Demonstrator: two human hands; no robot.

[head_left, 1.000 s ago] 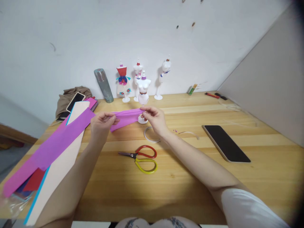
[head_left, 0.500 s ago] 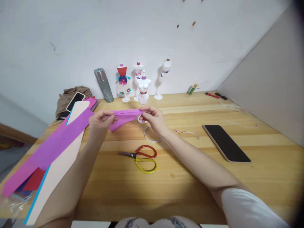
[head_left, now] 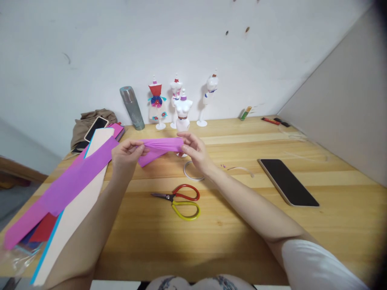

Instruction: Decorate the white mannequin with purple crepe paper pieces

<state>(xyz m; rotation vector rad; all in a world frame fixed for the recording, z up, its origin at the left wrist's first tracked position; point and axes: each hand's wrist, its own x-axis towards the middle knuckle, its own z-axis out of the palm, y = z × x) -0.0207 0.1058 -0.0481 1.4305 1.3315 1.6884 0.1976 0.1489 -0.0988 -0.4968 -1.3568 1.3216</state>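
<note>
A purple strip of thin material [head_left: 165, 145] is stretched between my hands above the table, with folds running along it and a loose flap hanging below. My left hand [head_left: 128, 153] pinches its left end. At the right end, my right hand [head_left: 193, 150] grips the strip between thumb and fingers. Just behind stands a white mannequin [head_left: 183, 108] with a purple neck band and a brown waist band; my right hand hides part of its base. Scissors [head_left: 172, 198] with one red and one yellow handle lie below my hands.
Three more mannequins, one in a red top [head_left: 155, 90], and a grey bottle [head_left: 132, 108] stand by the wall. Coloured sheets [head_left: 81, 173] cover the left side. A white ring [head_left: 190, 171] lies beneath my right wrist, and a phone [head_left: 287, 182] rests at right.
The right end of the purple strip has spread wider and flatter. My right hand has shifted slightly, its upper fingers lifted more, and now covers more of the mannequin's base.
</note>
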